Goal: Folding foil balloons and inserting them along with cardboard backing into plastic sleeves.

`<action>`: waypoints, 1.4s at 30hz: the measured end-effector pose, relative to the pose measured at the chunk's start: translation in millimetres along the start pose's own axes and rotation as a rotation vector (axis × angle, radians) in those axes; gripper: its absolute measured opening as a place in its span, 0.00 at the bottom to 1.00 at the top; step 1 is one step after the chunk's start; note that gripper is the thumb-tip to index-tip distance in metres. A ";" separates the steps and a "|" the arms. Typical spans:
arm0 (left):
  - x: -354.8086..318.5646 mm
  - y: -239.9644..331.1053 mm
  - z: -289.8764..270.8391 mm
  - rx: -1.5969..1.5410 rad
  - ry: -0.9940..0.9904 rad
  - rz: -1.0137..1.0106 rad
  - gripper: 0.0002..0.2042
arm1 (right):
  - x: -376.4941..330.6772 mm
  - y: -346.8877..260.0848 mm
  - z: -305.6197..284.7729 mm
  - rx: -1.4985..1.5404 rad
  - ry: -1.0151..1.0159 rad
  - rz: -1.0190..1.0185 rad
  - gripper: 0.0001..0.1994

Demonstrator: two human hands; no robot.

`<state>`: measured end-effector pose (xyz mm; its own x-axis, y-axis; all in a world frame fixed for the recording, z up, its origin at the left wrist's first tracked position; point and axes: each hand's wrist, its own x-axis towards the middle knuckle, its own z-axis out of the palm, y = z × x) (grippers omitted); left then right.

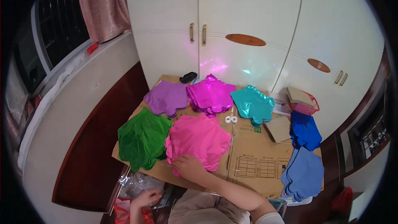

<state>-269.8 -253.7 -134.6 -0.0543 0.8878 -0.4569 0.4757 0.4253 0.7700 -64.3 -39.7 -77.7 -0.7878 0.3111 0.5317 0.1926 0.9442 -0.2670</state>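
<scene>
Where creased, wavy-edged pink sheets [201,139] lie stacked, the right hand [188,167] rests.

The centre stack [201,139] is plain hot pink. Left of it, one pile [143,139] is deep green. Beyond it come a soft purple pile [167,95], a glossy magenta pile [210,93] and, to its right, a shiny teal pile [252,101]. Farther right of it, one pile [304,128] is royal blue, another [306,172] greyish blue. Beneath it, the cardboard [261,186] is tan, printed with dark line grids. Beyond it, the cabinet [248,0] is white with orange-brown ovals [245,40].
</scene>
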 end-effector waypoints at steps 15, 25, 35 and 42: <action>3.3 105.5 -30.2 0.326 0.451 0.506 0.06 | 1.9 -0.5 -4.1 0.232 0.101 0.152 0.09; 3.2 -115.1 -3.1 0.881 0.526 -0.467 0.08 | 13.0 -24.6 2.1 -0.243 -0.180 0.085 0.05; 24.1 152.8 -14.8 0.527 0.837 0.694 0.08 | 12.8 9.8 -6.9 0.482 0.015 0.519 0.08; 79.9 155.5 -8.3 0.238 0.628 0.637 0.10 | 5.5 34.2 -2.0 0.873 0.015 0.699 0.08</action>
<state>-207.5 -115.1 -47.7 -0.1535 0.9033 0.4006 0.7434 -0.1616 0.6490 -60.9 -5.5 -82.2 -0.6586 0.7507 0.0515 0.1093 0.1632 -0.9805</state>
